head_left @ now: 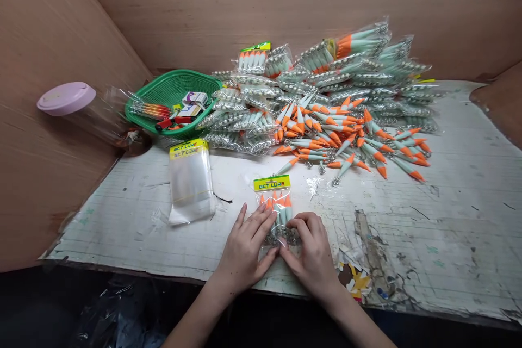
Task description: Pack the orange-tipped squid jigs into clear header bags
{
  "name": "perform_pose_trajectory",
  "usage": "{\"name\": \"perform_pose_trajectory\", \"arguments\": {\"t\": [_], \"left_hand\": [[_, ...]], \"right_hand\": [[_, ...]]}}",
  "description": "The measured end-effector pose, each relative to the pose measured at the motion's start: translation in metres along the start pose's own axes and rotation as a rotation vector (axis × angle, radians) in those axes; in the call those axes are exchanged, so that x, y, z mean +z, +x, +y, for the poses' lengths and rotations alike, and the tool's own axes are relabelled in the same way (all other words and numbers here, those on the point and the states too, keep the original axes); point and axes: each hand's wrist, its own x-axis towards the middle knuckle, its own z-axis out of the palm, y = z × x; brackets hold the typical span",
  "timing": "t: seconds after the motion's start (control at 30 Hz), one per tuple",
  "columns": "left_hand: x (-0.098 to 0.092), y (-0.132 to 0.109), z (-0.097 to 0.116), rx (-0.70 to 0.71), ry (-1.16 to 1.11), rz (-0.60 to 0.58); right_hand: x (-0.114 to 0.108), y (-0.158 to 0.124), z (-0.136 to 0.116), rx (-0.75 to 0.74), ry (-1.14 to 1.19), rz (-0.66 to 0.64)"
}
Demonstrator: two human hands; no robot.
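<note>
A clear plastic packet of squid jigs [282, 207] lies flat on the table, its yellow-green header card pointing away from me. Inside, several pale green jigs with orange tips lie side by side, their metal hook crowns toward me. My left hand [247, 246] rests across the packet's left side with fingers stretched out. My right hand [312, 253] has its fingers curled, thumb and fingertips pinching the packet's lower right part. Both thumbs meet near its bottom edge. Left of it lies a stack of header-card bags [190, 182]. Beyond the packet spreads a pile of loose squid jigs [326, 130].
Filled jig bags [253, 119] are heaped along the back wall. A green basket [142, 95] holds small boxes and a red-black tool. Beside it leans a clear jar with a pink lid [67, 98]. Torn paper scraps [356, 280] lie at the worn front edge.
</note>
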Motion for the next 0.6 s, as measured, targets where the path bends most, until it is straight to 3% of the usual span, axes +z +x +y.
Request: {"name": "perform_pose_trajectory", "arguments": {"t": [0.6], "left_hand": [[0.0024,0.0015,0.0032,-0.018,0.044,0.027]], "right_hand": [[0.0008,0.0020,0.0025,-0.035,-0.059,0.041]]}}
